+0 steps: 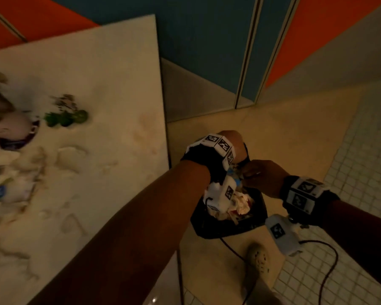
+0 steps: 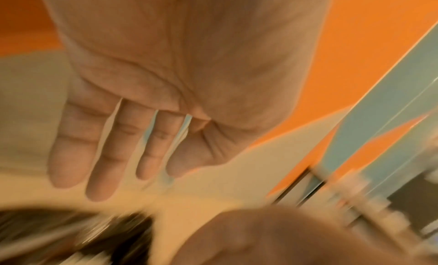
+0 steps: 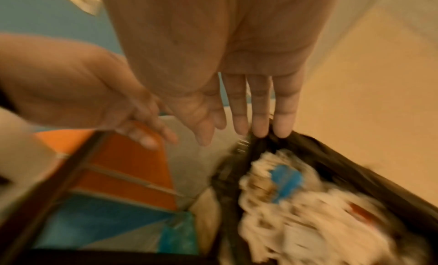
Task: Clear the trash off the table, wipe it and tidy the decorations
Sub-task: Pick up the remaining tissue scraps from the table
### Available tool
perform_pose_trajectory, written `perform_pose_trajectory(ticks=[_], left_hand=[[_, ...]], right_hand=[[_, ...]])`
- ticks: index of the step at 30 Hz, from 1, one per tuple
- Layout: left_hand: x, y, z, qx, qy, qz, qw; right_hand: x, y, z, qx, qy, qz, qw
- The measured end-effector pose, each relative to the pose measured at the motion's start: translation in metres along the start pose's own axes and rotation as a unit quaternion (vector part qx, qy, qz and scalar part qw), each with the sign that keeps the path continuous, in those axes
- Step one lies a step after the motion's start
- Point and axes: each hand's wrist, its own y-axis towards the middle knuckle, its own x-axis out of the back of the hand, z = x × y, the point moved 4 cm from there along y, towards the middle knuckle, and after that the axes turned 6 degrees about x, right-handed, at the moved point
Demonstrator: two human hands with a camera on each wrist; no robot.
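Observation:
A black trash bin (image 1: 257,223) stands on the floor to the right of the table, filled with crumpled white paper (image 1: 240,205) and a blue scrap (image 3: 286,181). Both hands hover over it. My left hand (image 1: 231,142) has straight, spread fingers (image 2: 102,156) and holds nothing. My right hand (image 1: 262,175) is also empty, its straight fingers (image 3: 260,115) touching the bin's black liner rim (image 3: 331,153). The white table (image 1: 110,84) at left carries crumpled trash (image 1: 11,179), a green decoration (image 1: 64,117) and a blurred round ornament (image 1: 11,128).
Brownish stains (image 1: 145,137) mark the table near its right edge. A black cable (image 1: 330,269) loops over the tiled floor (image 1: 361,164) by my shoe (image 1: 257,260). Orange and blue wall panels (image 1: 207,40) rise behind the bin.

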Motion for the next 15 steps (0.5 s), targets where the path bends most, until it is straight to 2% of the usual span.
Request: perform_pose_trajectory(ticks=[4, 7, 9, 15], left_hand=[[0.060, -0.080, 0.018, -0.092, -0.114, -0.078, 0.986], [0.086, -0.140, 0.066, -0.112, -0.158, -0.112, 0.975], [0.099, -0.178, 0.108, -0.122, -0.147, -0.133, 0.972], [0.126, -0.248, 0.279, 0.010, -0.098, -0.177, 0.979]], right_hand=[[0.013, -0.042, 0.061, 0.053, 0.028, 0.009, 0.998], [0.008, -0.074, 0.113, 0.121, 0.008, 0.011, 0.993], [0.000, -0.093, 0.149, 0.162, -0.001, 0.009, 0.987], [-0.048, -0.117, 0.236, 0.206, 0.014, -0.017, 0.978]])
